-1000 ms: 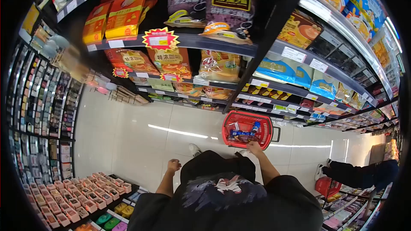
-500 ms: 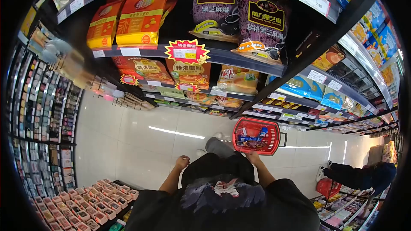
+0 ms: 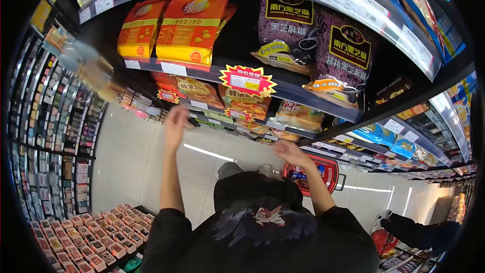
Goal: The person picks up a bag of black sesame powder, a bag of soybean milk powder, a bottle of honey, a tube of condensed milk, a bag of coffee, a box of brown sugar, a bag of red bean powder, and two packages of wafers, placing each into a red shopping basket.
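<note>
My left hand is raised in front of the shelf, nearest the red bags labelled as coffee. It is slightly blurred; its fingers look loosely apart, with nothing visible in them. My right hand is lifted with fingers stretched toward the left, holding nothing. Behind my right forearm a red shopping basket sits on the floor with blue packages inside. On the shelf above stand orange-and-yellow soybean powder bags and purple black sesame paste bags.
A dark shelf upright divides the shelving on the right. Boxed small goods fill a low display at the lower left. Another person in dark clothes stands at the right beside a second red basket. Racks line the left.
Both hands have risen from beside my body toward the shelf, the left one further. My view has shifted closer to the shelf, and the right forearm now overlaps the basket.
</note>
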`<state>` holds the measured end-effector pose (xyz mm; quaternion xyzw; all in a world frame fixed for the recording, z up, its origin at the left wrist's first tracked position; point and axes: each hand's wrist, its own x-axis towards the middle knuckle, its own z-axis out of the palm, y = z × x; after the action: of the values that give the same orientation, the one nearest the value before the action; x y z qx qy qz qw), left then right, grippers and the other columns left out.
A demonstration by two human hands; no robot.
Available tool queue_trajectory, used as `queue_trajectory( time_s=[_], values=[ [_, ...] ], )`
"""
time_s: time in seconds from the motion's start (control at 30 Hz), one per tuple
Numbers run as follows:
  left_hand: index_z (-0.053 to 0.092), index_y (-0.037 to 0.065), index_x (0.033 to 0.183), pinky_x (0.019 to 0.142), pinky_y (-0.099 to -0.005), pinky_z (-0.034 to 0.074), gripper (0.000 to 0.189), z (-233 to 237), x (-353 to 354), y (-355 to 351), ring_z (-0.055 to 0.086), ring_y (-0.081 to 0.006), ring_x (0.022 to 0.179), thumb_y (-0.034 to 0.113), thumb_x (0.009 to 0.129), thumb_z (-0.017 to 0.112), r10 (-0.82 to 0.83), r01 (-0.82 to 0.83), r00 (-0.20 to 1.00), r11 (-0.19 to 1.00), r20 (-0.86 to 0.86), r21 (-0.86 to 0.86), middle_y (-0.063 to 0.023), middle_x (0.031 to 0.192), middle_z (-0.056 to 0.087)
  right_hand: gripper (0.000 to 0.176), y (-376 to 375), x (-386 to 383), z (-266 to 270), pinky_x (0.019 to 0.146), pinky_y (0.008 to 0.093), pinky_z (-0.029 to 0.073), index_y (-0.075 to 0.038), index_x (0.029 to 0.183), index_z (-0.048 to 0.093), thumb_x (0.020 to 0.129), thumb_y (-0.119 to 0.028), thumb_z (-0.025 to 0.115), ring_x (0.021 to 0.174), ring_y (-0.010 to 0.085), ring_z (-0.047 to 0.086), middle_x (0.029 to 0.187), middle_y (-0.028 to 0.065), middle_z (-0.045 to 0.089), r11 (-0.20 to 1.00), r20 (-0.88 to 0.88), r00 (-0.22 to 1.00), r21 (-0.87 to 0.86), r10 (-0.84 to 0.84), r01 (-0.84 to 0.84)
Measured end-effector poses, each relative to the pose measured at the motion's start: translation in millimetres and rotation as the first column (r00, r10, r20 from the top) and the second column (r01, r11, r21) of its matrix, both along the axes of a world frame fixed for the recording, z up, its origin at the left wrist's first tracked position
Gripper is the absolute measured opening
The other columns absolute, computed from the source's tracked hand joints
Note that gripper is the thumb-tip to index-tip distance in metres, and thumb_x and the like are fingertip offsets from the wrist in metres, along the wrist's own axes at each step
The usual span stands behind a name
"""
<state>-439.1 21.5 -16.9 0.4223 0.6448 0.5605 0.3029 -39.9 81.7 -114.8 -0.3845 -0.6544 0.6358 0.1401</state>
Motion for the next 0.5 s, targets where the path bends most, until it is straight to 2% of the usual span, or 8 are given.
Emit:
queue_trajectory(
  time_s=[0.1, 0.2, 0.23, 0.3, 0.37, 0.4, 0.47, 0.5],
  values=[
    [0.053, -0.002, 0.106, 0.079, -0.0236, 0.043, 0.022, 73.0, -39.6, 46.7, 0.054, -0.0109, 0.089, 0.013, 0.090, 0.049, 0.044, -0.003, 0.984, 0.973, -0.173, 0.231, -0.0045, 0.094, 0.058, 0.035, 19.8, -80.7, 143.7, 0.082, 0.0287, 0.045, 0.001, 0.112, 0.049, 0.083, -0.014, 0.061, 0.091, 0.0143, 0.056, 0.099, 0.0073, 0.057, 0.989, -0.313, 0.942, 0.119, 0.119, -0.085],
    [0.051, -0.003, 0.111, 0.085, -0.0276, 0.041, 0.028, 111.6, -64.0, 88.0, 0.054, -0.0161, 0.097, 0.013, 0.088, 0.052, 0.084, -0.011, 0.975, 0.945, -0.208, 0.327, -0.0096, 0.103, 0.058, 0.032, 37.5, -139.9, 205.0, 0.077, 0.0268, 0.045, 0.001, 0.111, 0.049, 0.084, -0.014, 0.059, 0.090, 0.0118, 0.056, 0.095, 0.0066, 0.057, 0.985, -0.582, 0.807, 0.173, 0.100, 0.003],
    [0.051, -0.003, 0.111, 0.085, -0.0276, 0.041, 0.028, 114.7, -71.7, 100.3, 0.054, -0.0161, 0.097, 0.013, 0.088, 0.052, 0.083, -0.010, 0.974, 0.945, -0.210, 0.325, -0.0096, 0.103, 0.058, 0.034, 46.3, -159.5, 215.5, 0.076, 0.0267, 0.045, 0.002, 0.111, 0.048, 0.083, -0.014, 0.059, 0.090, 0.0127, 0.056, 0.096, 0.0075, 0.056, 0.969, -0.564, 0.825, 0.221, 0.033, 0.113],
    [0.049, -0.003, 0.114, 0.088, -0.0314, 0.040, 0.033, 120.5, -81.4, 124.2, 0.053, -0.0240, 0.101, 0.015, 0.086, 0.053, 0.262, -0.050, 0.840, 0.909, -0.475, 0.413, -0.0162, 0.108, 0.055, 0.041, 69.7, -200.7, 224.7, 0.075, 0.0278, 0.046, 0.004, 0.113, 0.044, 0.081, -0.014, 0.061, 0.092, 0.0178, 0.057, 0.104, 0.0144, 0.054, 0.851, -0.575, 0.814, 0.388, -0.078, 0.355],
    [0.046, -0.002, 0.117, 0.090, -0.0354, 0.038, 0.038, 120.9, -93.6, 141.3, 0.049, -0.0327, 0.104, 0.016, 0.085, 0.053, 0.240, 0.018, 0.747, 0.925, -0.620, 0.380, -0.0215, 0.110, 0.051, 0.048, 86.5, -236.4, 234.5, 0.078, 0.0341, 0.046, 0.007, 0.113, 0.043, 0.079, -0.021, 0.063, 0.095, 0.0254, 0.057, 0.112, 0.0206, 0.050, 0.721, -0.500, 0.812, 0.436, -0.302, 0.538],
    [0.044, -0.001, 0.120, 0.090, -0.0376, 0.037, 0.041, 127.8, -86.9, 140.6, 0.048, -0.0366, 0.103, 0.017, 0.084, 0.053, 0.259, -0.008, 0.704, 0.934, -0.662, 0.357, -0.0226, 0.109, 0.050, 0.048, 97.3, -249.0, 234.1, 0.078, 0.0341, 0.046, 0.007, 0.113, 0.043, 0.079, -0.021, 0.063, 0.095, 0.0254, 0.057, 0.112, 0.0206, 0.050, 0.716, -0.502, 0.808, 0.435, -0.309, 0.545],
    [0.043, -0.003, 0.120, 0.087, -0.0418, 0.038, 0.045, 128.6, -88.0, 147.5, 0.048, -0.0400, 0.101, 0.020, 0.083, 0.053, 0.214, -0.032, 0.733, 0.959, -0.646, 0.281, -0.0283, 0.107, 0.050, 0.055, 118.0, -272.2, 226.0, 0.083, 0.0381, 0.044, 0.008, 0.111, 0.044, 0.077, -0.030, 0.063, 0.100, 0.0319, 0.055, 0.113, 0.0236, 0.051, 0.597, -0.320, 0.807, 0.548, -0.497, 0.585],
    [0.043, -0.005, 0.118, 0.086, -0.0426, 0.039, 0.046, 125.7, -91.4, 152.0, 0.050, -0.0415, 0.098, 0.021, 0.082, 0.054, 0.206, -0.028, 0.746, 0.960, -0.634, 0.280, -0.0305, 0.105, 0.051, 0.055, 126.6, -279.2, 221.9, 0.083, 0.0381, 0.044, 0.008, 0.111, 0.044, 0.077, -0.030, 0.063, 0.100, 0.0319, 0.055, 0.113, 0.0236, 0.051, 0.592, -0.319, 0.801, 0.546, -0.507, 0.592]
  ],
)
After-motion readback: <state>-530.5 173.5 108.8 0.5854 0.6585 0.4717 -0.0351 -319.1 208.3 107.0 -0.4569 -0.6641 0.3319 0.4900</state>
